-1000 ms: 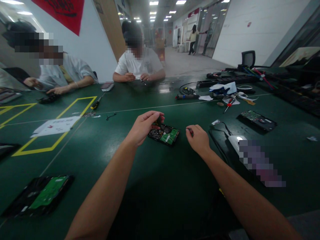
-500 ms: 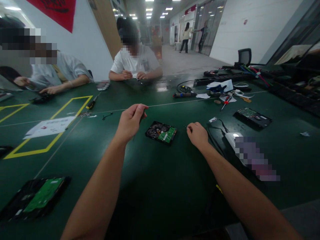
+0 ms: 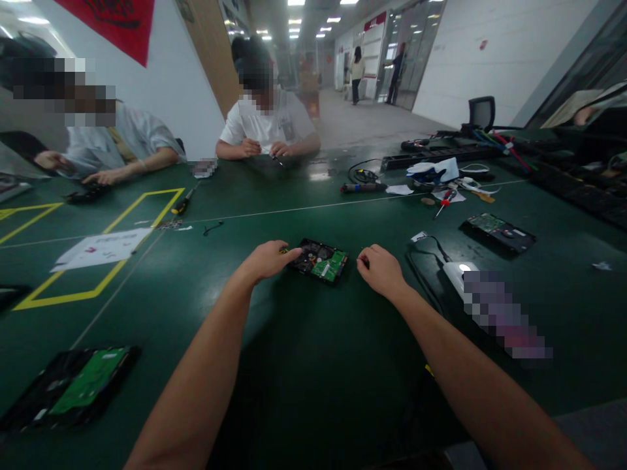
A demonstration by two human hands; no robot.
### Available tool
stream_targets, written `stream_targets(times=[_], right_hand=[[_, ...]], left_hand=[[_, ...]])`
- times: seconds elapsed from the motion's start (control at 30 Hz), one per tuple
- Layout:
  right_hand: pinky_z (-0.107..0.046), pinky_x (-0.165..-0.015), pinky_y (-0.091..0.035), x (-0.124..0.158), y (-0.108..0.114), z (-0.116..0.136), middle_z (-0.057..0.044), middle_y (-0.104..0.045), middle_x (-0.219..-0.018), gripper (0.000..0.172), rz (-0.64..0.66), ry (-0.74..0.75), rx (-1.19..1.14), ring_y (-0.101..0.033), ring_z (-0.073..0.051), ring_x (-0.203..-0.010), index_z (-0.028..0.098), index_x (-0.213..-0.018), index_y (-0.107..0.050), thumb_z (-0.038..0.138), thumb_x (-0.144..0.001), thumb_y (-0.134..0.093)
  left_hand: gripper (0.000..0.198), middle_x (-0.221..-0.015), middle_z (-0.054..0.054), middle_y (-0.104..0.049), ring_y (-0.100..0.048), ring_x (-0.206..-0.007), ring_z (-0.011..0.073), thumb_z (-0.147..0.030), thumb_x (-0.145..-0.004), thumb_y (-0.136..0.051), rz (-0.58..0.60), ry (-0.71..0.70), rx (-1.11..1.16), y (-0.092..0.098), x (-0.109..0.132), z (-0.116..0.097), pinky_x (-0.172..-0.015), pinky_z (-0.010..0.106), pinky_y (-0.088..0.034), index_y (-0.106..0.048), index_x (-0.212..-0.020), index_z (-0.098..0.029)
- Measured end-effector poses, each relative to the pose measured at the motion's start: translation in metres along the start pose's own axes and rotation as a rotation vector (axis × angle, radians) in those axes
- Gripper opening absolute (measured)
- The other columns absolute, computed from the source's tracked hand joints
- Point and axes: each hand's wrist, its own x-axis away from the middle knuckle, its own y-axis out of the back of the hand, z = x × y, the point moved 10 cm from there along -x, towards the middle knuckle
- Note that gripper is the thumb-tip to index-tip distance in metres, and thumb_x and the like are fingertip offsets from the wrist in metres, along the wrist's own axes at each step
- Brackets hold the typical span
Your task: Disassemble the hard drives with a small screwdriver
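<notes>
A hard drive [image 3: 321, 261] lies on the dark green table, its green circuit board facing up. My left hand [image 3: 267, 260] is at its left edge, with the thumb over the top and the fingers curled beside it. A small yellowish bit shows by those fingers, too little to name. Just right of the drive and apart from it, my right hand [image 3: 382, 269] is closed in a pinch. Whatever its fingertips hold is hidden or too small to make out.
Another hard drive [image 3: 498, 234] lies at right, and one more [image 3: 73, 385] at front left. A white device [image 3: 455, 277] with a cable is beside my right forearm. Screwdrivers [image 3: 445, 203] [image 3: 182, 202] lie farther back. Two people [image 3: 269, 127] [image 3: 132, 140] sit across the table.
My left hand has come down from above the table onto the drive's left edge; the dark thing with a thin shaft it held no longer shows clearly. My right hand has shifted slightly left.
</notes>
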Motion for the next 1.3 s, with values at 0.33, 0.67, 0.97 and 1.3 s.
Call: stream_targets(times=[0.33, 0.67, 0.97, 1.3], right_hand=[[-0.033, -0.078, -0.047, 0.008, 0.016, 0.02, -0.009, -0.064, -0.1, 0.014, -0.009, 0.058, -0.085, -0.061, -0.021, -0.09, 0.019, -0.096, -0.064, 0.024, -0.098, -0.051], [-0.033, -0.077, -0.05, 0.025, 0.02, 0.076, -0.009, -0.061, -0.107, 0.015, 0.079, 0.246, -0.258, -0.059, -0.019, -0.089, 0.019, -0.101, -0.063, 0.026, -0.102, -0.05], [-0.034, -0.074, -0.051, 0.027, 0.013, 0.092, -0.01, -0.062, -0.107, 0.017, 0.103, 0.278, -0.198, -0.06, -0.02, -0.086, 0.017, -0.099, -0.066, 0.025, -0.101, -0.051], [-0.034, -0.072, -0.052, 0.026, 0.015, 0.096, -0.01, -0.064, -0.106, 0.013, 0.063, 0.299, -0.179, -0.062, -0.02, -0.086, 0.018, -0.1, -0.068, 0.021, -0.098, -0.056]], left_hand=[[0.05, -0.073, 0.007, -0.071, -0.052, -0.039, 0.0141, -0.062, -0.077, -0.073, 0.059, 0.103, 0.278, -0.013, 0.009, -0.005, -0.042, 0.027, -0.032, -0.075, -0.105, -0.02], [0.038, -0.071, 0.006, -0.069, -0.049, -0.037, 0.0139, -0.055, -0.075, -0.076, 0.058, 0.039, 0.226, -0.012, 0.011, -0.02, -0.044, 0.03, -0.037, -0.078, -0.093, -0.022], [0.052, -0.086, 0.012, -0.071, -0.067, -0.084, 0.0299, -0.068, -0.073, -0.073, -0.03, -0.001, -0.038, -0.025, 0.01, -0.028, -0.072, 0.034, -0.045, -0.068, -0.095, -0.021], [0.075, -0.116, 0.02, -0.069, -0.068, -0.106, 0.0346, -0.08, -0.081, -0.054, 0.056, 0.092, -0.373, -0.044, 0.018, -0.039, -0.087, 0.039, -0.051, -0.063, -0.118, -0.015]])
